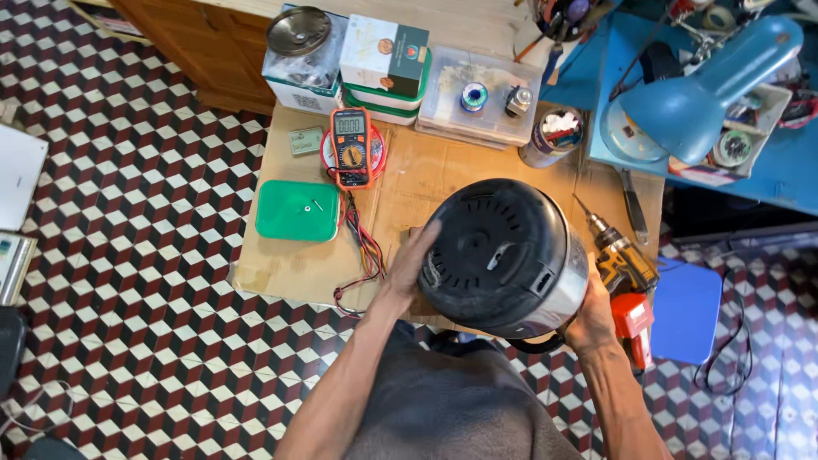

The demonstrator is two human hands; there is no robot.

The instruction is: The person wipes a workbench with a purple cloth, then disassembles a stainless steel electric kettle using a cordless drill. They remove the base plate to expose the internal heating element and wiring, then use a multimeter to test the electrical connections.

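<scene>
A round appliance (503,255) with a black base and a shiny steel wall lies tipped up over the cardboard sheet (281,273), its black underside facing me. My left hand (409,268) presses flat against its left side. My right hand (592,319) grips its lower right edge by the steel wall. Both hands hold it between them. A black cord loop (537,345) hangs below it.
An orange multimeter (351,146) with red and black leads (362,247), a green lid (297,210), a cordless drill (626,273), a tin (552,136), clear boxes (479,94) and a blue desk lamp (699,94) surround it. Patterned tile floor (128,298) lies to the left.
</scene>
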